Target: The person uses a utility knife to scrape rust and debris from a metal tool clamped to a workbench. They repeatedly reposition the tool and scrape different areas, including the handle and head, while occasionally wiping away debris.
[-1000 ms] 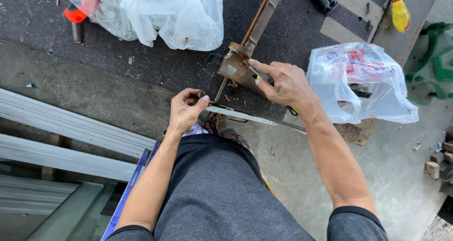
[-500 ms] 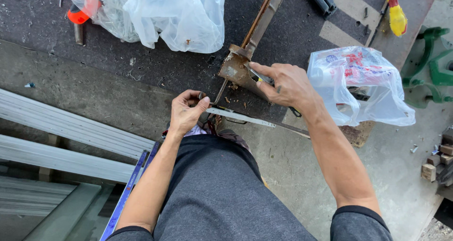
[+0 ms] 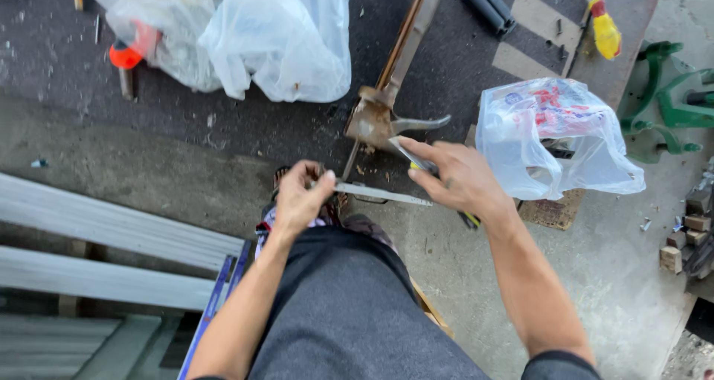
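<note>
My left hand pinches one end of a thin flat metal strip that runs to the right just above my knee. My right hand grips a slim tool with a metal tip and a yellow-and-black handle, its tip pointing up-left over the strip. Just beyond both hands lies a rusty caulking gun on the dark ground, its trigger toward my right hand.
Clear plastic bags with an orange item lie at the top left. A printed plastic bag sits at right, a green metal frame beyond it. A yellow-handled tool lies at top. Grey metal rails run at left.
My right hand has drawn back from the caulking gun toward me and to the right, the tool still in it. My left hand stays on the strip.
</note>
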{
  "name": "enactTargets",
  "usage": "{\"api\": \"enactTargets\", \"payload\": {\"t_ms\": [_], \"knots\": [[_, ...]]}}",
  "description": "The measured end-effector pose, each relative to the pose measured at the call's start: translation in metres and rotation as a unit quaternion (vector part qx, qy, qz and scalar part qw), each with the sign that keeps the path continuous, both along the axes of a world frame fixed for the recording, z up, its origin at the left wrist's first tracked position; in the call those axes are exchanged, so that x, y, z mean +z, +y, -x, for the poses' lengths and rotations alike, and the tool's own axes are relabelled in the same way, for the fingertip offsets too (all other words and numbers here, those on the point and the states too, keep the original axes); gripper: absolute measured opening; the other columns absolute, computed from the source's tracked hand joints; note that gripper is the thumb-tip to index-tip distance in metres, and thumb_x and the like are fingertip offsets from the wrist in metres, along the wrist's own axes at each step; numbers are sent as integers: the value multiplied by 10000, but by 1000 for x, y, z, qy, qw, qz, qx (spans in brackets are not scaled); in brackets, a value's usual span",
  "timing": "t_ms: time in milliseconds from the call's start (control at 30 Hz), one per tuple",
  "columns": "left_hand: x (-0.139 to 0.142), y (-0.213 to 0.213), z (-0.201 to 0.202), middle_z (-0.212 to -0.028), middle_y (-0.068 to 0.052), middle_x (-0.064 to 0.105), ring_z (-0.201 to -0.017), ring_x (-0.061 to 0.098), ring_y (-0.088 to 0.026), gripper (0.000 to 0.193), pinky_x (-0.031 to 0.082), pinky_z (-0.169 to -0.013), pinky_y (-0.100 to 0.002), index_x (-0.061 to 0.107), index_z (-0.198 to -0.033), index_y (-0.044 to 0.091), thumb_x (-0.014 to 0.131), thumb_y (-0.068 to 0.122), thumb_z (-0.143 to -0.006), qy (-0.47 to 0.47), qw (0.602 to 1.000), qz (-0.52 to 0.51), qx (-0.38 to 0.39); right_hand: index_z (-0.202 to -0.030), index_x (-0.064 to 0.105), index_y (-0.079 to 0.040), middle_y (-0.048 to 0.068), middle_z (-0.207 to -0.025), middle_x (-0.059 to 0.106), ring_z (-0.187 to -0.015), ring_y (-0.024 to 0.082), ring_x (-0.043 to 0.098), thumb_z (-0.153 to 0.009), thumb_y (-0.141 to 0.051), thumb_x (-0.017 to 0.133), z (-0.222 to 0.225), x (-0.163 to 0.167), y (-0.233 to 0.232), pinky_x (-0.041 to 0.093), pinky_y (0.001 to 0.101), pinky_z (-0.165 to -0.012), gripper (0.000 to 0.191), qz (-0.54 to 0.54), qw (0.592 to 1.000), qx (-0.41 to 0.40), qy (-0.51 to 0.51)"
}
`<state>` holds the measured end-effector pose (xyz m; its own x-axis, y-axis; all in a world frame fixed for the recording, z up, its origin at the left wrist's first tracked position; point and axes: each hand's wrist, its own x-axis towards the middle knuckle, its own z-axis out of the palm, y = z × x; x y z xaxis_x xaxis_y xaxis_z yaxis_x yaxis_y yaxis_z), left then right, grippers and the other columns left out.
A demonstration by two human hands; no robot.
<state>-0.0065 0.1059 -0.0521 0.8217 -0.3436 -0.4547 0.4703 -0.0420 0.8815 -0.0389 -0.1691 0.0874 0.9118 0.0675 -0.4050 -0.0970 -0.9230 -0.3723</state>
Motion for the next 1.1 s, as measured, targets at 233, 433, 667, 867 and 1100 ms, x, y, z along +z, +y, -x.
{"api": "enactTargets", "payload": {"t_ms": [233, 433, 667, 867, 1100], "knots": [[88, 12, 34, -879, -51, 619, -786, 564, -124, 150, 492, -735, -268, 525, -959, 55, 665, 63, -904, -163, 982, 28, -95, -1524, 554, -69, -12, -933, 626, -778, 49, 515, -895, -99, 690, 112, -11, 8, 442, 218, -692, 644, -280, 852, -437, -69], [111, 30, 34, -975, -94, 618, -883, 592, -179, 165, 516, -823, -314, 512, -989, 41, 671, 18, -952, -120, 982, 114, -93, -1544, 492, 26, 43, -1022, 688, -869, 84, 618, -849, -53, 740, 178, -40, 33, 494, 224, -786, 743, -327, 784, -518, -105], [75, 47, 43, -965, -75, 555, -927, 560, -174, 240, 480, -865, -304, 421, -933, 83, 635, -26, -944, 3, 994, 106, 13, -1522, 478, -2, 89, -1382, 666, -986, 121, 652, -822, -59, 735, 151, -57, 62, 519, 259, -888, 748, -327, 815, -474, -67], [6, 46, 40, -890, 22, 510, -791, 425, -57, 272, 406, -699, -227, 442, -905, 103, 707, 47, -928, 37, 999, -5, -27, -1458, 546, -46, 139, -1086, 731, -941, 214, 717, -823, -117, 762, 102, -23, 83, 538, 306, -851, 674, -238, 893, -375, -69], [-11, 42, 37, -870, -6, 607, -747, 560, -64, 236, 482, -662, -223, 543, -1049, 42, 730, 119, -926, 120, 991, 5, -66, -1451, 576, -138, 114, -859, 659, -751, 283, 674, -861, -191, 760, 72, -21, 101, 538, 366, -716, 621, -153, 938, -308, -36]]}}
